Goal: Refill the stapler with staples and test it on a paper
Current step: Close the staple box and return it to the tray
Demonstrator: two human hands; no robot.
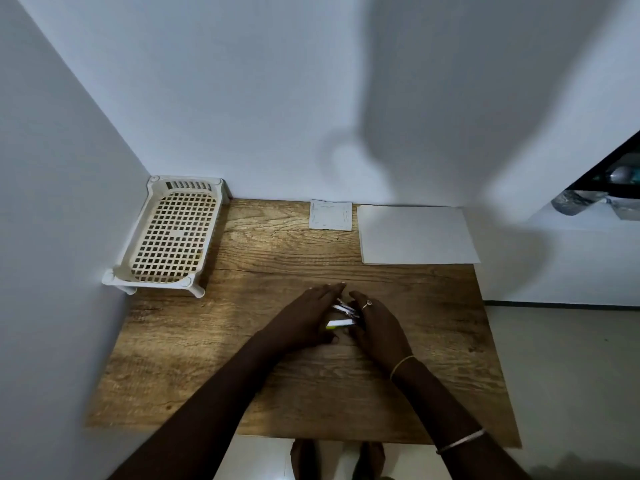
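Note:
My left hand (308,315) and my right hand (375,323) meet over the middle of the wooden table (207,341). Between them sits a small white item with a yellow-green end (340,323), and a second white piece (343,308) angles up just behind it. Both hands cover most of it, so I cannot tell whether it is the stapler or a staple box. The left fingers lie stretched along its left side, while the right fingers curl around its right side. A white sheet of paper (415,233) lies flat at the back right of the table.
A small square paper slip (330,215) with dark marks along its edges lies at the back, left of the sheet. A cream plastic mesh basket (169,237) stands in the back left corner against the walls. White walls close the left and back sides.

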